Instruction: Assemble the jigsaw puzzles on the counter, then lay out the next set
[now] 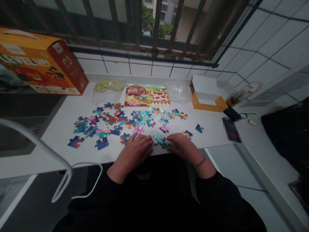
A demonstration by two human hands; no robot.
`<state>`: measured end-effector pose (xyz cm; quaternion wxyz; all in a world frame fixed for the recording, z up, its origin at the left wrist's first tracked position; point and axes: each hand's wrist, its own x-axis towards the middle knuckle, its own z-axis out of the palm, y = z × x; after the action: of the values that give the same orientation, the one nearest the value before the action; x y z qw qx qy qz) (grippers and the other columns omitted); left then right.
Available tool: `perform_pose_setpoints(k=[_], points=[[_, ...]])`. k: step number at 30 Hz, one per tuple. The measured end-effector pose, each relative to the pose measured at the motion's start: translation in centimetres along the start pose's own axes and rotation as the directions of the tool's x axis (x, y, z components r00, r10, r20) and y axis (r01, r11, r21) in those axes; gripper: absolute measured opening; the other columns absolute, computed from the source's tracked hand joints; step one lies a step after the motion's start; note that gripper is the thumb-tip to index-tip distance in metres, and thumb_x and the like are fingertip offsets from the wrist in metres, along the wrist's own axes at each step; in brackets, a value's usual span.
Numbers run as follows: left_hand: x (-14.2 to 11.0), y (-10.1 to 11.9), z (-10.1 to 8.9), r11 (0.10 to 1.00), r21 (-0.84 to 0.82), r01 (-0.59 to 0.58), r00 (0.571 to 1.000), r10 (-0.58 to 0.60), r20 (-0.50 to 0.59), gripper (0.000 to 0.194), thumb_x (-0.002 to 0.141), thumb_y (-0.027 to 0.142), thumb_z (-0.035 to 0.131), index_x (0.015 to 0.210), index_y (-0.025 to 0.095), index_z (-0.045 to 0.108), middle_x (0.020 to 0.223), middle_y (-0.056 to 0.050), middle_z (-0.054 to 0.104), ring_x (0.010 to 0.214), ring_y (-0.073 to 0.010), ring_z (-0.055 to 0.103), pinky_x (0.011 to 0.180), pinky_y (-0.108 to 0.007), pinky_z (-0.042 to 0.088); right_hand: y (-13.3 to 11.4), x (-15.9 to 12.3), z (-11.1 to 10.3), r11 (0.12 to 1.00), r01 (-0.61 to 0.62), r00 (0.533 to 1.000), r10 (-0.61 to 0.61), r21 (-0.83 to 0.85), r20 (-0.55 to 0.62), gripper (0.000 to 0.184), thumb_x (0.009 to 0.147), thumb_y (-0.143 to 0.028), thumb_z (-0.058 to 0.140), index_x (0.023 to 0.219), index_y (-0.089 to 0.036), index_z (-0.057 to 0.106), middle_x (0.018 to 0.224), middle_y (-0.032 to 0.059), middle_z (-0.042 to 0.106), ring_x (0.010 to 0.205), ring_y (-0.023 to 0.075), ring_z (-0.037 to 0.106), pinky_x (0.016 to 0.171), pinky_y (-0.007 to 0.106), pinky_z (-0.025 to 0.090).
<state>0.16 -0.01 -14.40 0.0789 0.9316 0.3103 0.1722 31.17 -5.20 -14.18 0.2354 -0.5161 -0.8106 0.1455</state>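
Observation:
Near the front edge of the counter, a short row of joined puzzle pieces lies between my two hands. My left hand has its fingers curled at the row's left end. At the right end my right hand pinches the dark piece, its thumb and fingertips close together. Both hands partly cover the pieces they touch. Many loose jigsaw pieces spread over the counter beyond and left of my hands. A pink piece sits just past the row, and a dark blue one lies apart on the right.
A farm picture lies at the back between two clear plastic bags. An orange box stands open at back right, a big orange carton at left. A blurred dark object is on the right; a white bent tube crosses the left.

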Motion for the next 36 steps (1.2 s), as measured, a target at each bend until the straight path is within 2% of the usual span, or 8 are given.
perform_pose_setpoints(k=[3,11,16,19,22,26,31,36], points=[[0.1,0.0,0.1,1.000,0.017,-0.003,1.000,0.003,-0.002,0.035,0.108,0.032,0.065,0.143,0.028,0.069,0.144,-0.008,0.074,0.133,-0.0312,0.066,0.127,-0.063,0.035,0.1,-0.4,0.1,1.000,-0.030,1.000,0.030,0.002,-0.003,0.032,0.098,-0.027,0.080,0.128,-0.026,0.070,0.125,0.0096,0.077,0.118,0.0293,0.072,0.104,0.051,0.059],[0.1,-0.3,0.5,1.000,0.028,-0.007,1.000,0.007,0.000,0.036,0.108,0.029,0.064,0.144,0.030,0.069,0.143,-0.008,0.073,0.133,-0.0306,0.066,0.129,-0.064,0.034,-0.3,-0.4,-0.8,1.000,-0.020,1.000,0.019,-0.003,-0.016,0.032,0.099,-0.031,0.078,0.129,-0.025,0.070,0.121,0.0092,0.076,0.114,0.0274,0.070,0.100,0.046,0.057],[0.3,-0.1,0.4,1.000,0.003,0.001,1.000,-0.001,0.003,0.036,0.108,0.024,0.060,0.142,0.029,0.070,0.143,-0.009,0.072,0.131,-0.0315,0.065,0.125,-0.065,0.040,-1.5,-0.2,-0.2,0.996,0.076,0.997,-0.075,0.043,-0.035,0.029,0.099,-0.028,0.078,0.127,-0.027,0.074,0.119,0.0088,0.075,0.111,0.0257,0.070,0.096,0.043,0.058],[0.6,0.0,0.5,0.999,-0.042,0.011,1.000,-0.012,-0.014,0.036,0.107,0.021,0.060,0.141,0.029,0.071,0.141,-0.009,0.073,0.128,-0.0297,0.066,0.122,-0.060,0.043,-2.4,-0.1,0.7,0.989,0.142,0.990,-0.140,0.049,-0.030,0.027,0.097,-0.025,0.080,0.124,-0.027,0.076,0.119,0.0091,0.076,0.110,0.0254,0.070,0.095,0.042,0.057],[0.8,-0.1,0.7,0.998,-0.053,0.019,1.000,-0.020,-0.023,0.034,0.108,0.022,0.059,0.139,0.029,0.071,0.140,-0.008,0.073,0.127,-0.0280,0.066,0.120,-0.055,0.045,-2.9,0.0,1.4,0.988,0.153,0.988,-0.153,-0.009,-0.008,0.024,0.096,-0.026,0.082,0.120,-0.028,0.078,0.120,0.0086,0.077,0.109,0.0260,0.071,0.095,0.043,0.056],[0.8,0.0,0.8,0.999,-0.040,0.021,1.000,-0.022,-0.022,0.034,0.110,0.023,0.058,0.141,0.029,0.070,0.140,-0.007,0.073,0.126,-0.0280,0.066,0.118,-0.054,0.045,-2.7,0.0,1.7,0.987,0.149,0.989,-0.150,-0.054,-0.010,0.023,0.098,-0.030,0.082,0.120,-0.029,0.079,0.121,0.0086,0.077,0.109,0.0262,0.071,0.093,0.043,0.056],[1.0,0.2,0.8,0.998,-0.007,0.059,0.997,-0.060,-0.045,0.034,0.109,0.023,0.059,0.141,0.027,0.070,0.141,-0.009,0.073,0.129,-0.0309,0.066,0.118,-0.057,0.045,-2.0,0.1,1.7,0.982,0.170,0.984,-0.173,-0.077,-0.031,0.021,0.101,-0.029,0.078,0.122,-0.025,0.078,0.121,0.0100,0.078,0.108,0.0266,0.071,0.092,0.044,0.057],[1.2,0.4,0.9,0.997,-0.008,0.080,0.995,-0.080,-0.061,0.033,0.107,0.022,0.061,0.138,0.027,0.072,0.140,-0.010,0.074,0.128,-0.0321,0.067,0.117,-0.059,0.046,-1.9,0.6,1.6,0.981,0.172,0.985,-0.173,-0.085,-0.005,0.025,0.102,-0.024,0.075,0.127,-0.027,0.076,0.131,0.0081,0.079,0.114,0.0259,0.072,0.096,0.043,0.057]])
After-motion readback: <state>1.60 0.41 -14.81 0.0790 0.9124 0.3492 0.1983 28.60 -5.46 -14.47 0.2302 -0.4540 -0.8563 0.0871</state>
